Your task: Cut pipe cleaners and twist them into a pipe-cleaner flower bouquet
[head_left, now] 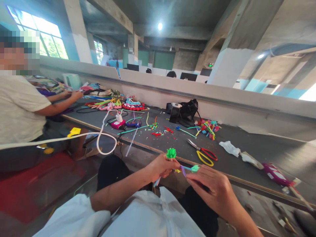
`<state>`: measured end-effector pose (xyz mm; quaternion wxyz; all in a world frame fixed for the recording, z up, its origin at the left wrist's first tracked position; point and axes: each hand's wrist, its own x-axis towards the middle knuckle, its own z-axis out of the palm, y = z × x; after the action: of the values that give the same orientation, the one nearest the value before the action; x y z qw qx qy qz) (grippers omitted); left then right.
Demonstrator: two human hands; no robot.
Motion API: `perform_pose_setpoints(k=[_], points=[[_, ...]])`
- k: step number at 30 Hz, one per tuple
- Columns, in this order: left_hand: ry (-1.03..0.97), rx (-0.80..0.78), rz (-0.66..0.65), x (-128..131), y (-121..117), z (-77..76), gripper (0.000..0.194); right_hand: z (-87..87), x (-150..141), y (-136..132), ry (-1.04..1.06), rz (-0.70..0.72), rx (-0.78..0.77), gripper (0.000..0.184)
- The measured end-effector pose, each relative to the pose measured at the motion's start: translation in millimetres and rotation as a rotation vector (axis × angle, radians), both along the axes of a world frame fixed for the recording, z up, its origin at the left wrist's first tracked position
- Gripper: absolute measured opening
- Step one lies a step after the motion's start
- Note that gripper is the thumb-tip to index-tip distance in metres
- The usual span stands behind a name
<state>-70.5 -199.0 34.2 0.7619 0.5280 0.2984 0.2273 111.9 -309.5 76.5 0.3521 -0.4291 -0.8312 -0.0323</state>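
Note:
My left hand [161, 166] is closed around pipe-cleaner stems, with a fuzzy bright green flower [171, 153] sticking up above its fingers. A bit of yellow shows beneath those fingers, and pale stem ends hang below the hand. My right hand [214, 184] pinches a pale blue stem with a mint green tip [195, 168]. A purple pipe cleaner [183, 171] bends around between the two hands, seemingly linking the pieces. Both hands are just off the table's front edge, above my lap. Scissors [203, 154] with one red and one yellow handle lie open on the table beyond.
Coloured scraps [158, 133] litter the dark table [158, 144]. Behind are a black bag [189, 110] and a pipe-cleaner bundle [209, 127]. A pink power strip [118, 123] has a white cable [98, 138]. A magenta device [276, 174] lies right. A person [22, 105] works at left.

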Motion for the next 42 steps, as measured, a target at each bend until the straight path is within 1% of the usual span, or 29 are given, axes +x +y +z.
perform_pose_setpoints(k=[2,5,8,11,13,15,17,19,21,23,26,28,29,31,33,35,37,39,42], points=[[-0.067,-0.089,-0.027,-1.9,3.0,-2.1,0.023,-11.6,0.7,-5.5,0.032,-0.023,-0.008,0.015],[-0.141,-0.164,-0.060,-3.9,5.4,-3.3,0.023,-31.4,2.9,-7.8,0.120,-0.080,-0.079,0.017],[-0.191,-0.194,-0.111,-5.1,4.8,-1.7,0.022,-46.9,5.6,-2.7,0.247,-0.154,-0.118,0.017],[-0.188,-0.168,-0.197,-6.3,3.5,1.4,0.016,-52.4,10.2,9.4,0.352,-0.191,-0.157,0.015],[-0.134,-0.137,-0.263,-7.1,2.8,4.1,0.015,-50.0,13.9,19.7,0.388,-0.155,-0.211,0.016],[-0.055,-0.113,-0.315,-7.6,2.3,7.2,0.018,-43.4,17.3,29.9,0.384,-0.096,-0.248,0.015],[0.012,-0.058,-0.336,-7.8,1.9,9.4,0.020,-33.7,19.9,38.4,0.364,-0.072,-0.259,0.015],[0.069,0.057,-0.325,-7.5,1.7,9.3,0.020,-22.3,21.5,44.6,0.307,-0.059,-0.258,0.014],[0.134,0.201,-0.274,-6.1,1.8,6.4,0.022,-10.6,21.7,47.7,0.208,-0.032,-0.240,0.012],[0.187,0.302,-0.206,-3.3,1.9,1.4,0.022,-0.4,19.8,47.6,0.101,0.016,-0.190,0.013],[0.160,0.342,-0.057,2.9,1.9,-6.2,0.018,8.6,12.7,40.2,-0.027,0.067,-0.084,0.015],[0.125,0.330,0.040,6.1,2.0,-9.5,0.018,8.5,6.3,30.8,-0.072,0.064,-0.010,0.014],[0.123,0.314,0.074,6.9,2.2,-10.5,0.020,6.6,3.2,25.3,-0.080,0.053,0.019,0.014],[0.115,0.232,0.098,6.2,3.4,-11.2,0.024,-0.8,-1.7,13.6,-0.073,0.019,0.049,0.014],[0.057,0.099,0.075,3.4,5.1,-10.9,0.024,-12.1,-4.0,3.3,-0.040,-0.009,0.072,0.015],[-0.037,-0.031,0.022,0.1,6.6,-10.0,0.024,-25.7,-3.1,-3.3,-0.007,-0.047,0.067,0.018],[-0.113,-0.096,-0.036,-2.4,7.1,-9.1,0.026,-39.6,0.9,-4.9,0.030,-0.093,0.029,0.020],[-0.153,-0.122,-0.090,-3.8,6.9,-8.6,0.024,-51.5,7.1,-1.5,0.101,-0.163,-0.039,0.018],[-0.170,-0.118,-0.146,-5.4,6.9,-8.4,0.022,-61.3,16.8,9.7,0.203,-0.272,-0.151,0.015]])
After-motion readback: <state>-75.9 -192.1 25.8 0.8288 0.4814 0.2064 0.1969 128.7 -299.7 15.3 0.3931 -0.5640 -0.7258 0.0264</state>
